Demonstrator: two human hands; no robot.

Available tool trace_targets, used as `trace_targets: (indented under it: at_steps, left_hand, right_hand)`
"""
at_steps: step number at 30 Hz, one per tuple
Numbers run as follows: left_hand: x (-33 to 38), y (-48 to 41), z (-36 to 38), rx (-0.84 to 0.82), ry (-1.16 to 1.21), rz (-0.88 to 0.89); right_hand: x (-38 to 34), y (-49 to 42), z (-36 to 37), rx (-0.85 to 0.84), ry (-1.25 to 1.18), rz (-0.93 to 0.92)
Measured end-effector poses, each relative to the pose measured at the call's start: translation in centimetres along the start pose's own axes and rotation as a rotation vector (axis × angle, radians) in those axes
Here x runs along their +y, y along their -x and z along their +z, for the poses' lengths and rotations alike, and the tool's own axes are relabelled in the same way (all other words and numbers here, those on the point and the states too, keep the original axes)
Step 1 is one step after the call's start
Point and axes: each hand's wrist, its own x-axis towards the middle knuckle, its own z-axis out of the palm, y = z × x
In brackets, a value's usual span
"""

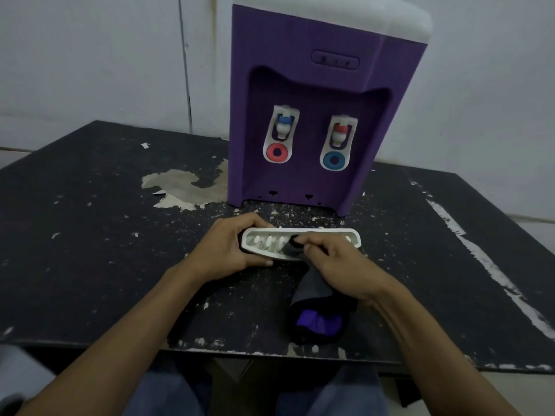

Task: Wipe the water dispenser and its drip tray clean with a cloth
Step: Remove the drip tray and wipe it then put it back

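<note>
A purple water dispenser [315,94] with a white top and two taps stands at the back of the table. Its white drip tray [336,234] is off the machine, held just above the table in front of it. My left hand [228,250] grips the tray's left end. My right hand [336,262] pinches a dark grey cloth [315,298] and presses its tip onto the tray's slotted top near the middle. The rest of the cloth, with a purple patch, trails down to the table's front edge.
The worn black table [90,235] has peeled patches, the biggest one left of the dispenser. A pale wall [90,55] rises behind it. My knees in blue trousers [168,397] show under the front edge.
</note>
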Motion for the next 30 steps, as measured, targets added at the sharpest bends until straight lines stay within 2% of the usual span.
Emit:
trace_targets:
  at_steps: [2,5,7,9,13,18,20,22,25,30]
  left_hand:
    - [0.0,0.1,0.0,0.001,-0.003,-0.001]
    - [0.1,0.1,0.0,0.001,-0.001,-0.013]
    - [0.0,0.1,0.0,0.000,-0.006,-0.010]
    - [0.0,0.1,0.0,-0.002,-0.013,-0.010]
    - [0.1,0.1,0.0,0.002,-0.010,-0.012]
    - [0.0,0.0,0.0,-0.016,0.000,-0.023]
    - [-0.1,0.0,-0.1,-0.019,-0.003,-0.025]
    - [-0.1,0.1,-0.1,-0.023,-0.004,-0.020]
    - [-0.1,0.1,-0.1,-0.022,0.008,-0.028]
    - [-0.1,0.1,-0.1,-0.018,-0.003,-0.025]
  right_hand:
    - [0.5,0.2,-0.6,0.026,-0.183,0.080]
    - [0.7,0.5,-1.0,-0.046,-0.487,0.167]
    - [0.5,0.5,-1.0,-0.082,-0.588,0.142]
    - [-0.1,0.6,-0.8,-0.082,-0.573,0.090]
    - [-1.3,0.3,0.5,-0.011,-0.033,-0.102]
    - [-2.8,0.0,1.0,0.012,0.741,-0.187]
    - [-3.5,-0.3,1.1,0.037,0.949,-0.274]
    - [-3.9,-0.6,1.1,0.030,1.060,-0.329]
    - [-4.2,-1.2,0.9,-0.065,1.104,-0.309]
    - [-3.9,-0.8,1.2,-0.108,1.005,-0.280]
